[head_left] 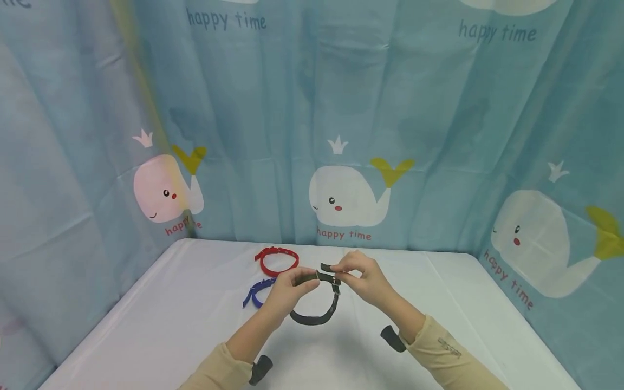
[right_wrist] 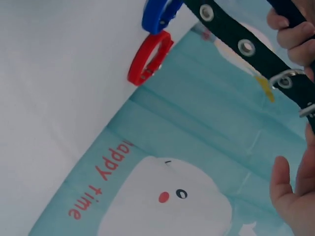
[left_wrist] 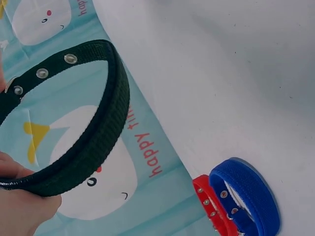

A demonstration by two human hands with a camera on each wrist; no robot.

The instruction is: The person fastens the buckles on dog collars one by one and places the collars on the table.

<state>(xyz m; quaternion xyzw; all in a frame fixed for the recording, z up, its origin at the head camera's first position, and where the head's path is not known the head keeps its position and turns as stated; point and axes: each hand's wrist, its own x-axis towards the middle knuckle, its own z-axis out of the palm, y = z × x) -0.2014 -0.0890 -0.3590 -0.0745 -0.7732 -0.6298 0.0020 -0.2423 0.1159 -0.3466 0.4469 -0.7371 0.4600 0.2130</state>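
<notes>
Black woven webbing, studded with metal eyelets: the black collar (head_left: 314, 314) held up at lower centre of the head view, above the white table (head_left: 161, 319). Left hand (head_left: 287, 290) pinching the strap end, right hand (head_left: 363, 279) pinching at the metal buckle (head_left: 325, 278), fingers curled on both. Loop formed already and hanging below the hands; whether the pin sits in a hole, impossible to tell, so fastening judged underway rather than finished. Just beyond, left of centre, the blue collar (head_left: 254, 292) lying on the cloth, then the red collar (head_left: 276, 260), closed in a ring, same ribbed webbing. Farthest back, soft teal curtain (head_left: 439, 135) printed with white whales.
</notes>
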